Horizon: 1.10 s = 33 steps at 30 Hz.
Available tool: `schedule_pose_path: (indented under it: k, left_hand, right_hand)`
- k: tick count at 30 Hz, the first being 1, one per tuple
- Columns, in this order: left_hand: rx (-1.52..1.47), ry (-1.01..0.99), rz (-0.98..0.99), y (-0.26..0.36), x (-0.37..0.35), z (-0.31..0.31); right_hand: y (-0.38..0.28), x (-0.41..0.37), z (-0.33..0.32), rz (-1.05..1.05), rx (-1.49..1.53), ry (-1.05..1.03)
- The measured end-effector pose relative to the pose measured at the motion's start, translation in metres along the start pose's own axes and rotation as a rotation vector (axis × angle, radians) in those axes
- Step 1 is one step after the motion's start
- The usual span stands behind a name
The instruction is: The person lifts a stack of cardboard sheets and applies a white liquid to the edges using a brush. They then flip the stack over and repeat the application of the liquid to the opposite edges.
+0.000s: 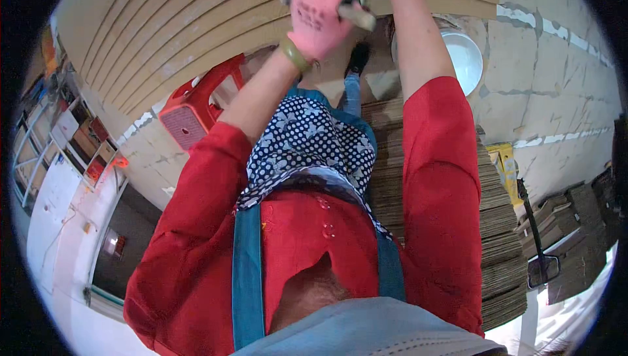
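The floor (556,94) is grey concrete, cracked and crossed by pale patched seams. A red plastic stool (196,104) stands on it, and a white bowl (468,62) sits on the floor further along. A tall stack of flattened cardboard (504,251) rises in the middle, with a yellow object (504,160) just beside it and lower cardboard piles (575,225) well apart on the far side. Open shelving (65,140) crammed with boxes lines one wall, next to a white panel (55,212). Bright light washes out one corner (569,323).
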State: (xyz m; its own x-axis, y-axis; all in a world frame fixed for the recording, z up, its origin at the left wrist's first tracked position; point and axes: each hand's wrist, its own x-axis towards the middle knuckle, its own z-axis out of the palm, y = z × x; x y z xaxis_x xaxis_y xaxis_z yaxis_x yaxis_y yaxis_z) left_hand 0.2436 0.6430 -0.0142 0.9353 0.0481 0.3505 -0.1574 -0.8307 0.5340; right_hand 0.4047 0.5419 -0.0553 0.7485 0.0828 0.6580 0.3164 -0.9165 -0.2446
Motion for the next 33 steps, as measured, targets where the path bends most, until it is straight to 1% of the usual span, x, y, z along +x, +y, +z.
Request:
schedule_pose_path:
  k: [2,4,6,7,11,13,14,15,17,18,20,21,22,23,24,25,26,27,28,29,30,31,32,33]
  left_hand:
    - [-0.005,-0.120,0.046,0.011,-0.023,0.001]
    - [-0.021,-0.110,0.011,0.019,-0.036,-0.009]
    - [-0.064,-0.102,-0.052,0.022,-0.042,-0.019]
    - [-0.070,-0.089,-0.049,0.018,-0.038,-0.026]
    - [-0.019,0.017,-0.139,0.001,-0.011,-0.057]
    - [0.178,-0.201,-0.021,0.002,-0.001,-0.060]
    - [0.274,-0.319,0.038,0.001,-0.001,-0.063]
    - [0.269,-0.312,0.030,0.000,-0.007,-0.070]
    - [0.358,-0.311,0.029,-0.004,-0.029,-0.094]
    - [0.413,-0.314,0.020,-0.013,-0.042,-0.107]
    - [0.385,-0.219,-0.160,-0.060,-0.088,-0.145]
    - [0.522,-0.184,-0.270,-0.100,-0.116,-0.170]
    - [0.627,-0.020,-0.386,-0.158,-0.150,-0.194]
    - [0.863,0.069,-0.485,-0.230,-0.192,-0.223]
    - [1.133,0.245,-0.437,-0.285,-0.217,-0.265]
    - [1.290,0.399,-0.694,-0.338,-0.249,-0.297]
    - [1.491,0.557,-0.782,-0.399,-0.281,-0.322]
    - [1.489,0.550,-0.791,-0.408,-0.288,-0.329]
    - [1.398,0.602,-0.973,-0.417,-0.289,-0.338]
    - [1.295,0.654,-1.153,-0.424,-0.285,-0.347]
    - [0.882,0.588,-1.378,-0.411,-0.263,-0.354]
    - [0.454,0.507,-1.552,-0.402,-0.252,-0.355]
    - [0.450,0.503,-1.562,-0.402,-0.255,-0.351]
    - [0.552,0.509,-1.574,-0.407,-0.257,-0.347]
  right_hand:
    - [0.002,0.007,-0.004,-0.007,-0.021,0.014]
    - [0.001,0.027,-0.029,0.262,0.293,-0.435]
    - [-0.001,0.030,-0.056,0.389,0.439,-0.651]
    - [-0.001,0.018,-0.065,0.425,0.620,-0.647]
    - [-0.010,-0.039,-0.109,0.532,1.355,-0.641]
    - [-0.061,-0.051,-0.160,0.145,1.136,-0.593]
    - [-0.069,-0.058,-0.158,0.135,1.130,-0.599]
    - [-0.076,-0.066,-0.154,0.192,1.107,-0.656]
    - [-0.089,-0.076,-0.143,0.301,1.070,-0.772]
    - [-0.096,-0.073,-0.139,0.288,1.085,-0.787]
    - [-0.106,-0.067,-0.135,-0.097,0.716,-0.786]
    - [-0.102,-0.068,-0.124,-0.030,0.835,-0.763]
    - [-0.093,-0.065,-0.114,0.039,0.946,-0.735]
    - [-0.082,-0.047,-0.118,0.257,0.962,-0.842]
    - [-0.081,-0.039,-0.115,0.358,0.965,-0.902]
    - [-0.081,-0.031,-0.113,0.461,0.963,-0.957]
    - [-0.085,-0.039,-0.099,0.305,0.721,-0.815]
    - [-0.089,-0.050,-0.086,0.154,0.478,-0.666]
    - [-0.099,-0.058,-0.085,-0.001,0.238,-0.511]
    - [-0.120,-0.084,-0.088,0.004,0.269,-0.501]
    - [-0.156,-0.119,-0.094,0.008,0.303,-0.489]
    - [-0.192,-0.148,-0.102,0.067,0.519,-0.408]
    - [-0.228,-0.175,-0.111,0.109,0.735,-0.320]
    - [-0.261,-0.189,-0.117,0.078,0.800,-0.289]
